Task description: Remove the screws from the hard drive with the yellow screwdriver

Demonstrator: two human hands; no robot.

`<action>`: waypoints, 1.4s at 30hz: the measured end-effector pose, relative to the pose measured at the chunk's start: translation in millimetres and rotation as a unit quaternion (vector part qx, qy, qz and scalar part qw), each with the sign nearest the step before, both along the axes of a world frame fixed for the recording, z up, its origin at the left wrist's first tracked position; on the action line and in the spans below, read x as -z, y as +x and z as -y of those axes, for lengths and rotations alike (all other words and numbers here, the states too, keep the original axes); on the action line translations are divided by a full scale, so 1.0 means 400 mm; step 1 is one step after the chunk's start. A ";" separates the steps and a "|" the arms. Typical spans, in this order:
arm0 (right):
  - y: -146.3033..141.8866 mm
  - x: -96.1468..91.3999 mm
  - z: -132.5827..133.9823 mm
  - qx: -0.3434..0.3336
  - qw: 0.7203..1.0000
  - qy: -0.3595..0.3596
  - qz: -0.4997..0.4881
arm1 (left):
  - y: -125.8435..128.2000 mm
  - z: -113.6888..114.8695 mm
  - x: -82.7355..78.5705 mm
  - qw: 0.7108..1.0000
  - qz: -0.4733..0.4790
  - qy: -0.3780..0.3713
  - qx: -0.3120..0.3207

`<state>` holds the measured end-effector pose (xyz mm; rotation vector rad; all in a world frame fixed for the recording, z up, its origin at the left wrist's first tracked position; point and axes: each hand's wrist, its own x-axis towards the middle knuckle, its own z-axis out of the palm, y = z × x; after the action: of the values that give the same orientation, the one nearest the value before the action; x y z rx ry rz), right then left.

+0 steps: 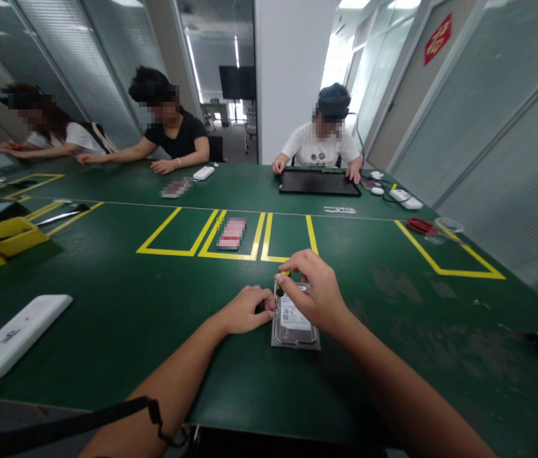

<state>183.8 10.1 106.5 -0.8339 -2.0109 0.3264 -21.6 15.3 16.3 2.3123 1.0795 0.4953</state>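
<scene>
While it's being worked on, the hard drive (296, 324) is laid flat on the green table (107, 305), near the front edge and roughly in the middle. Its left edge is gripped by the left hand (247, 310), with the fingers curled in against the casing. The right hand (314, 292) is closed around a small screwdriver (282, 275) with a yellow-and-black handle, and the tip is set down at the drive's far-left corner.

Progress-wise it looks early. The top cover appears to be still on, with its white sticker in place, and no loose screws can be made out nearby. Whether that corner screw is in or out can't be told, since it's hidden by the fingers.

As for writing, the print on the drive's sticker is too small to be read. A white device (14, 337) at the near left carries a dark mark that's unreadable too. A red sign (437, 39) on the right wall can't be deciphered either.

Further out, yellow tape boxes (178, 251) are marked on the table and a yellow bin (9, 236) is parked at the left. Three other people are seated along the far side, one behind a black tray (319, 182).
</scene>
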 end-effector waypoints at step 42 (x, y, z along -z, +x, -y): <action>-0.002 0.003 -0.004 -0.006 0.999 0.038 -0.003 | -0.005 -0.008 0.017 0.999 0.037 -0.018 0.001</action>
<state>183.1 11.8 105.1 -0.7714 -2.0103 0.2578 -23.6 18.7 9.4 2.2440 1.0432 0.5527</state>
